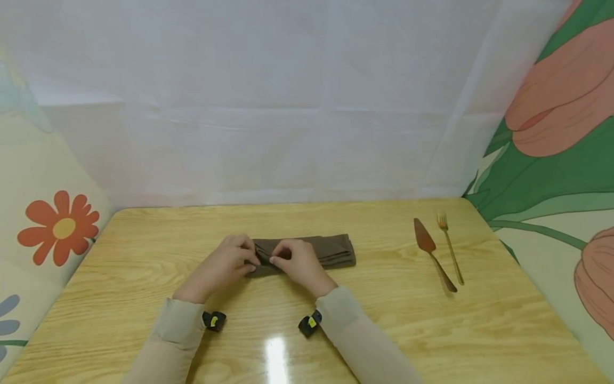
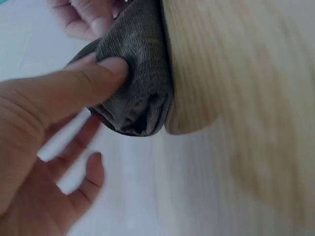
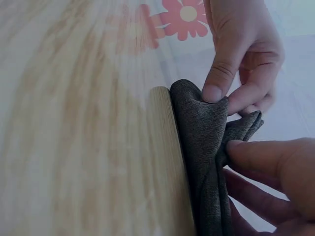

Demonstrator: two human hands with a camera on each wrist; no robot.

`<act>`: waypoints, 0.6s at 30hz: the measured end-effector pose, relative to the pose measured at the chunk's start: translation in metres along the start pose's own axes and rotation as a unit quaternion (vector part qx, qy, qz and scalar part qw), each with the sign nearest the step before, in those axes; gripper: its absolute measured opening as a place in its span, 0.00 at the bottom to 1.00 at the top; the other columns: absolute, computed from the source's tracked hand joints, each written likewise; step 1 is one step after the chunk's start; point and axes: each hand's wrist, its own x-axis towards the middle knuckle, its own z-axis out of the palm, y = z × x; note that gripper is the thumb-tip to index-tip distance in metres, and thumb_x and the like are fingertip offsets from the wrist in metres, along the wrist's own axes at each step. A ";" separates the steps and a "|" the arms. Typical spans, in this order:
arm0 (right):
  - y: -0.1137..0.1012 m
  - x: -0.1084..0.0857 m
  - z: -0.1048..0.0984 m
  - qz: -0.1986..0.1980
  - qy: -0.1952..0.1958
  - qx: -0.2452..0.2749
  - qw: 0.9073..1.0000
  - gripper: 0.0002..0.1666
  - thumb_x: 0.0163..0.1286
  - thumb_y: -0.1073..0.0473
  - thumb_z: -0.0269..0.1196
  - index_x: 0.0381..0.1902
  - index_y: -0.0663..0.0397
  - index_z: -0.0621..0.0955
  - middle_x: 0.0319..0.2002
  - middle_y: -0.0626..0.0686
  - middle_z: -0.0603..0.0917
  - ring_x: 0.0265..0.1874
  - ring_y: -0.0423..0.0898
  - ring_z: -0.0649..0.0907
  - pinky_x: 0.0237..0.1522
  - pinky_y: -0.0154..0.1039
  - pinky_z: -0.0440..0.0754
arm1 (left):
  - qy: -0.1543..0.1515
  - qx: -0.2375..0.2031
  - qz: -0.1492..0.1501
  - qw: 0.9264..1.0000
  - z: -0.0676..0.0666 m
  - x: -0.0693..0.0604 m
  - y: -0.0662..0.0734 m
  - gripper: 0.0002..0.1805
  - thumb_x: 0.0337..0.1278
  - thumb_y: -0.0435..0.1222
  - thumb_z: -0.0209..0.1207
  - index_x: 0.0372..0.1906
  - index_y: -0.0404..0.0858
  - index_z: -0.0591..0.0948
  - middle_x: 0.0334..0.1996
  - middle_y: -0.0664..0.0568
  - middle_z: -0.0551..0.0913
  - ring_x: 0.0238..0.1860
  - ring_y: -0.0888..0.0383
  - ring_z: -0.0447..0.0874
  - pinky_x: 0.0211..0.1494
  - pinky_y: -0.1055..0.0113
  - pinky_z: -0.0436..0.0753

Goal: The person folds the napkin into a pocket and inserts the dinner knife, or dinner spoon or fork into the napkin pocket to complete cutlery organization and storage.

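A dark brown cloth napkin [image 1: 336, 248], folded into a long narrow strip, lies across the middle of the wooden table. My left hand [image 1: 224, 268] pinches its left end between thumb and fingers. In the left wrist view, that end of the napkin [image 2: 142, 59] shows rolled layers with a small hollow. Close beside it, my right hand [image 1: 302, 265] pinches a raised fold of the cloth. The right wrist view shows the napkin [image 3: 197, 142] with this fold sticking up between the two hands. Parts of the cloth are hidden behind my fingers.
On the right side of the wooden table [image 1: 384, 330] lie a copper-coloured cake server [image 1: 425, 238] and a gold fork [image 1: 451, 250], side by side. A white cloth backdrop [image 1: 288, 154] hangs behind the table's far edge. Floral panels flank both sides.
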 end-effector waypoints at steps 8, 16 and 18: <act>0.000 0.000 0.001 0.005 -0.004 -0.011 1.000 0.02 0.69 0.59 0.70 0.36 0.51 0.87 0.34 0.42 0.86 0.32 0.35 0.81 0.37 0.32 0.81 | 0.035 -0.003 0.091 0.995 -0.004 0.001 0.000 0.09 0.43 0.22 0.75 0.30 0.36 0.90 0.47 0.49 0.83 0.53 0.46 0.79 0.54 0.53 0.83; 0.005 -0.002 0.002 -0.024 -0.008 -0.004 1.000 0.03 0.69 0.62 0.69 0.36 0.47 0.87 0.38 0.43 0.87 0.39 0.37 0.83 0.45 0.34 0.82 | -0.019 -0.013 0.045 0.999 -0.010 0.000 0.001 0.07 0.54 0.24 0.69 0.37 0.36 0.90 0.45 0.45 0.89 0.51 0.44 0.87 0.54 0.51 0.84; 0.006 -0.002 0.001 -0.025 -0.016 0.001 1.000 0.03 0.70 0.62 0.68 0.37 0.48 0.88 0.40 0.44 0.87 0.41 0.39 0.83 0.46 0.36 0.82 | -0.033 -0.027 0.028 0.999 -0.011 0.000 0.001 0.07 0.58 0.25 0.67 0.39 0.36 0.89 0.46 0.43 0.88 0.51 0.43 0.86 0.54 0.51 0.84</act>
